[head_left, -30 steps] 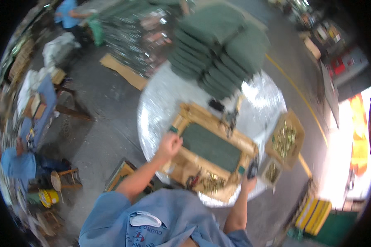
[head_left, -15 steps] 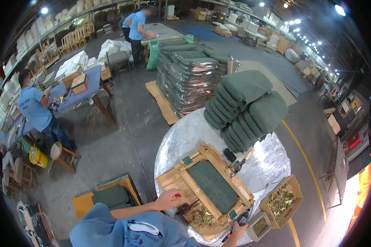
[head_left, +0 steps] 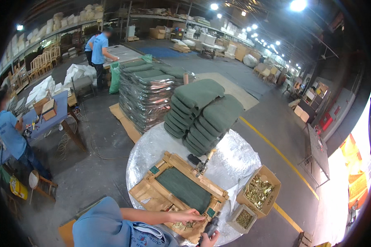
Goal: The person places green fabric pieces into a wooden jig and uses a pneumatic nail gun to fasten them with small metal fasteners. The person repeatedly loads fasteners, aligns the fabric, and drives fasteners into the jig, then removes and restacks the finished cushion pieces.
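Observation:
A wooden frame jig (head_left: 169,161) holds a dark green padded panel (head_left: 184,189) on the round, film-wrapped table (head_left: 142,156). My left hand (head_left: 187,215) reaches over the jig's near right corner, its fingers pinched together; whatever lies between them is too small to make out. Close beside it, my right hand (head_left: 210,238) grips a dark power drill (head_left: 212,224), which stands near the same corner. Small brass-coloured fasteners (head_left: 180,225) lie loose on the jig's near board, partly hidden under my left arm. A metal toggle clamp (head_left: 200,167) sits at the jig's far side.
Two stacks of green cushions (head_left: 212,113) stand at the table's back. To the right are a cardboard box (head_left: 272,200) of brass-coloured hardware and a smaller box (head_left: 233,224) of screws. Wrapped cushions (head_left: 146,99) stand beyond. A co-worker (head_left: 12,131) stands at a blue table (head_left: 55,119).
My left hand has moved right across the jig to its near right corner. My right hand has brought the drill up beside that corner. The whole view has shifted to the right.

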A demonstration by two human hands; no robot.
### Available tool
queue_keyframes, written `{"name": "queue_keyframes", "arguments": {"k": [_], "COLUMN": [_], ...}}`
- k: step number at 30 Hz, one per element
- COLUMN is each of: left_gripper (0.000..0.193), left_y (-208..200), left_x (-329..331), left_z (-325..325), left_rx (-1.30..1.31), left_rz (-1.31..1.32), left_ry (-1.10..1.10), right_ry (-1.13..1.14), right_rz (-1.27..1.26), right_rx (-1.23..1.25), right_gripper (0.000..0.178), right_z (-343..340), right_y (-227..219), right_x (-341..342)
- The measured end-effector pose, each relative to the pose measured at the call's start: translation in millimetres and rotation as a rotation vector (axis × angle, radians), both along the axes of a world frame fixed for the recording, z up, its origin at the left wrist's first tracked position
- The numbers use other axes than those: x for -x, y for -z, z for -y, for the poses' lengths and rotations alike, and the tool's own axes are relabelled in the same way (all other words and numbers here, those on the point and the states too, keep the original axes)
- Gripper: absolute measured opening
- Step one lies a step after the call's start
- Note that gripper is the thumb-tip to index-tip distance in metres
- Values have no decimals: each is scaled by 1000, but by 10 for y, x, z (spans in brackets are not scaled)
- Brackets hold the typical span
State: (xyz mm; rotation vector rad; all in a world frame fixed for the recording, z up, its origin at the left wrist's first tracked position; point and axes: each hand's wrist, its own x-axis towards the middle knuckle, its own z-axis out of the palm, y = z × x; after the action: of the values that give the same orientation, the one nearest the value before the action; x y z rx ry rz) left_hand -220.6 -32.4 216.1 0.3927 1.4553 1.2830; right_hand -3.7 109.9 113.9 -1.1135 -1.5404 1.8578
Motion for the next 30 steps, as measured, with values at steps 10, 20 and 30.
{"name": "queue_keyframes", "arguments": {"k": [10,20,30], "left_gripper": [74,81,60], "left_y": [567,-901,-1114], "left_x": [-237,-295,-790], "left_z": [-114,-520,-469], "left_rx": [102,-154,-39], "left_rz": [754,854,667], "left_ry": [-368,-236,62], "right_ry": [-153,-53,322], "right_rz": [164,-558,-769], "right_rx": [-551,92,251], "right_gripper": [35,97,126], "right_z": [934,604,583], "right_y": [-1913,-1068,-1393], "right_x": [154,469,316]}}
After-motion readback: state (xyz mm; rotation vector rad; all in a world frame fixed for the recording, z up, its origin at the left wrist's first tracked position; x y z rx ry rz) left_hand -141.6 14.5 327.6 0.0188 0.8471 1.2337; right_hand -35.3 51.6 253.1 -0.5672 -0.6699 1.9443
